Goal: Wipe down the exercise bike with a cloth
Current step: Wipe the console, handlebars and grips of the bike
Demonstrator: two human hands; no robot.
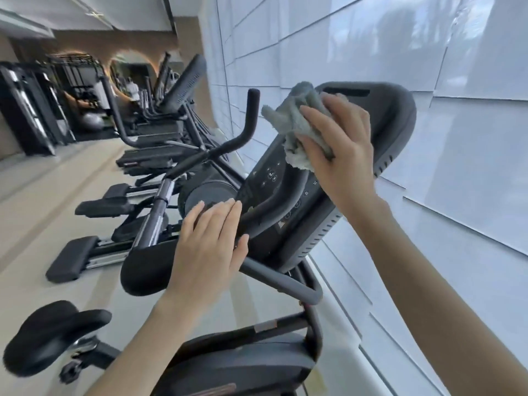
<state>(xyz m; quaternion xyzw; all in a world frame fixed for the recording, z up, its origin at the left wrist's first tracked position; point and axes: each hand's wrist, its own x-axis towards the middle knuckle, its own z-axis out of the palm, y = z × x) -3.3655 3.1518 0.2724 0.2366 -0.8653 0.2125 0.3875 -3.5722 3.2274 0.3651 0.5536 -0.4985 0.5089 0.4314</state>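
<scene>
Saddle: the saddle (54, 335) sits nearest you at lower left, and nothing touches it. You cannot tell from its look whether it is wiped.
Left hand: your left hand (211, 241) lies flat, fingers straight and together, on the padded handlebar (145, 267). It holds nothing and seems only to steady you.
Console: the console (300, 201) rises just beyond that hand, tilted, its lower button panel uncovered.
Right hand: your right hand (340, 150) spreads nearly straight fingers over the cloth (297, 124) and presses it onto the console's upper face.
Cloth: grey and bunched, it spills out past your fingertips.
Progress: you look mid-wipe on the console. The lower panel, handlebar, saddle and frame probably remain.
Beyond: other machines (160, 155) line the floor along the wall (428, 81).
</scene>
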